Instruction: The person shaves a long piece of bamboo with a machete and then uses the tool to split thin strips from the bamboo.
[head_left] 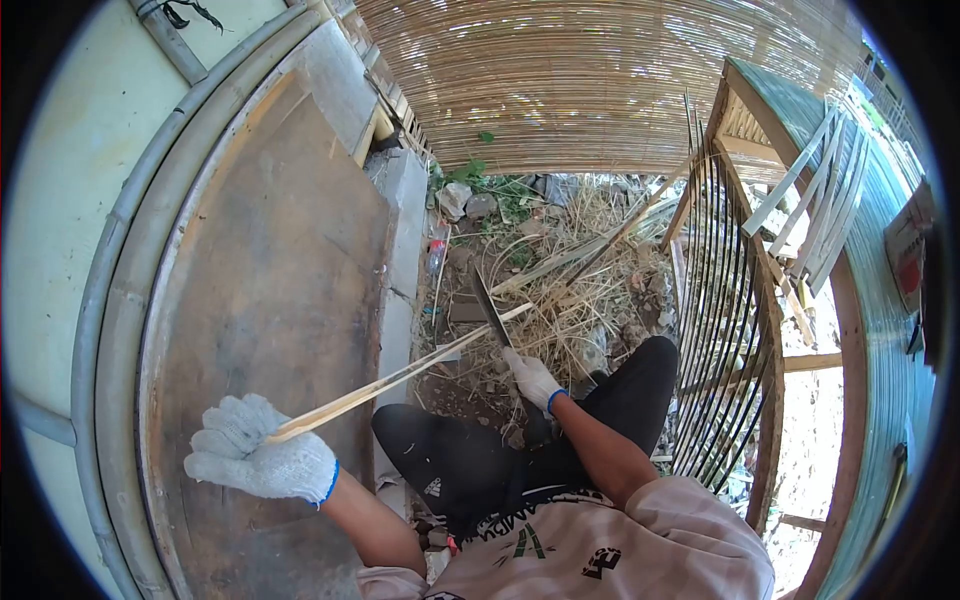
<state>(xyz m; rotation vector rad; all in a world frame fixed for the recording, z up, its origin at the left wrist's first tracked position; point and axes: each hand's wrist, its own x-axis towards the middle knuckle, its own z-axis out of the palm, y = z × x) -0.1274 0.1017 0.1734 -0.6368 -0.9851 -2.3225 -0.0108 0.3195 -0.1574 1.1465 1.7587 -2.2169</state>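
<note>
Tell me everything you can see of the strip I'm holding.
The strip is long, narrow and pale yellow, apparently bamboo or wood, seemingly split lengthwise. It slants forward and right from your gloved left grip, which holds its near end, to the blade, crossing it near the far end; whether they touch is unclear.

Spreads as dark, bare ground [440, 395] through the middle, bearing a loose tangle of dry, straw-coloured shavings [560, 325] that thickens toward the right, with long pale strips [600, 240] lying among them. Carries, toward the far end, a pale stone [453, 200] just beside a darker grey stone [482, 206], near some green leaves [515, 207]. Holds, at the left edge, what looks like a clear bottle [435, 259] with red on it.
</note>
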